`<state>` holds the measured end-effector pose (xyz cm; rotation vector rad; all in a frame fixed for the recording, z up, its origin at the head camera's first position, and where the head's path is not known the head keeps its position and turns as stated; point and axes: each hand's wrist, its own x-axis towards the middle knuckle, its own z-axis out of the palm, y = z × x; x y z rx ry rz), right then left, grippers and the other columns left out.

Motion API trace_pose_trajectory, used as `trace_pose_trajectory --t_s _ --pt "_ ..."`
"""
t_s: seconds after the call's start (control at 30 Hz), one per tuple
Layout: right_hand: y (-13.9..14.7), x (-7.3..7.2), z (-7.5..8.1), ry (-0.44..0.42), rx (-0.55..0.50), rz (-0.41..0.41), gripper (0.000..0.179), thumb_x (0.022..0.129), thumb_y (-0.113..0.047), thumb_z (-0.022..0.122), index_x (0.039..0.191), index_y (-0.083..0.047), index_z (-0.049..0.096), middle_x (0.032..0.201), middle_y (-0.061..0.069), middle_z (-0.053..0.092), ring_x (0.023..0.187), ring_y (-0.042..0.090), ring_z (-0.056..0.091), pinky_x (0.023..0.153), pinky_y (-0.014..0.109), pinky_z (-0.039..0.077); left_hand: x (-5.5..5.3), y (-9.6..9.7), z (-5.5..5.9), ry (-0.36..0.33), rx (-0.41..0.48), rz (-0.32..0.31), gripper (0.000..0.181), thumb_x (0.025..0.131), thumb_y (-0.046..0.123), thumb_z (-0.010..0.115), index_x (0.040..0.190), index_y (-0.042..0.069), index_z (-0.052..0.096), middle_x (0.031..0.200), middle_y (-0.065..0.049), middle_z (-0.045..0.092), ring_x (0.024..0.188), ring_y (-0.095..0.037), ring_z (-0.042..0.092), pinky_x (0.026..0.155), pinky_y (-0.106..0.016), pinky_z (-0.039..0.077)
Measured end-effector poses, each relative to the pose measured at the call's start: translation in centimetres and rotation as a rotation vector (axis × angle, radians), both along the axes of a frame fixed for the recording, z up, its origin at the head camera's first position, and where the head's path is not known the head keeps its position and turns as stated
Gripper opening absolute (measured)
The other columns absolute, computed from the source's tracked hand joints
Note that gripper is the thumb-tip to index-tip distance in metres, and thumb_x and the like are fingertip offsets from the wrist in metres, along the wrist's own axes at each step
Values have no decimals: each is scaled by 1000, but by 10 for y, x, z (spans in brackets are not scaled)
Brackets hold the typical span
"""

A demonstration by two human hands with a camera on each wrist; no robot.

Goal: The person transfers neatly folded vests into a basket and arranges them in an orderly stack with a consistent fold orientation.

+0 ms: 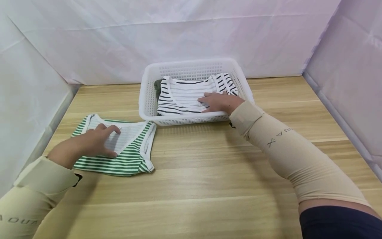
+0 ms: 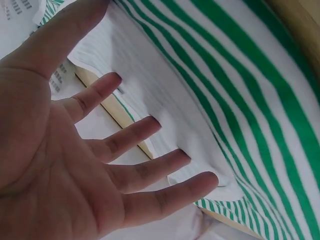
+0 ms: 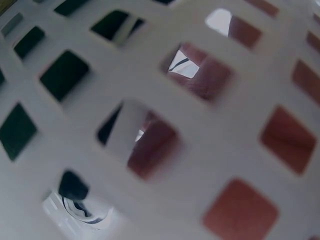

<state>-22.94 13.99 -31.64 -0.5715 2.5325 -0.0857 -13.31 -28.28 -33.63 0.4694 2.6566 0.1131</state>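
A folded green-and-white striped garment [image 1: 131, 161] lies on the table at the left. Over it is my left hand [image 1: 96, 141], fingers apart and slightly bent; the left wrist view shows the fingertips at the white inner panel, with nothing gripped. At the back, a white plastic basket [image 1: 179, 121] holds a folded black-and-white striped garment [image 1: 191, 89]. My right hand [image 1: 219, 101] reaches over the basket's front rim and rests on that garment with its fingers extended. In the right wrist view the basket's lattice wall [image 3: 90, 115] hides most of the hand.
Dark green cloth [image 1: 157, 87] shows at the left inside the basket, beside the black-striped garment. The basket stands near the white back curtain [image 1: 191, 39]. White side panels [image 1: 349, 66] border the wooden table [image 1: 191, 186] at left and right.
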Motion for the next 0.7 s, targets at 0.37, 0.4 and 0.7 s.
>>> trace_pose_trajectory --t_s 0.37,0.4,0.7 --pt "0 2 2 7 -14 1 67 105 -42 48 161 -18 20 169 13 8 155 36 9 120 67 1 16 24 5 4 -53 -65 84 72 52 86 134 13 45 111 -29 52 78 -34 58 68 -51 52" --pt "0 2 2 8 -16 1 67 105 -42 48 161 -18 21 169 13 8 155 37 9 120 67 0 17 26 5 5 -61 -67 84 72 53 85 135 14 45 111 -29 53 78 -34 58 66 -50 52" --pt "0 2 1 8 -19 -2 66 105 -41 48 161 -18 21 169 14 7 155 37 8 120 66 0 30 45 5 4 -135 -86 85 74 59 81 138 19 43 110 -30 54 69 -28 57 57 -45 51"
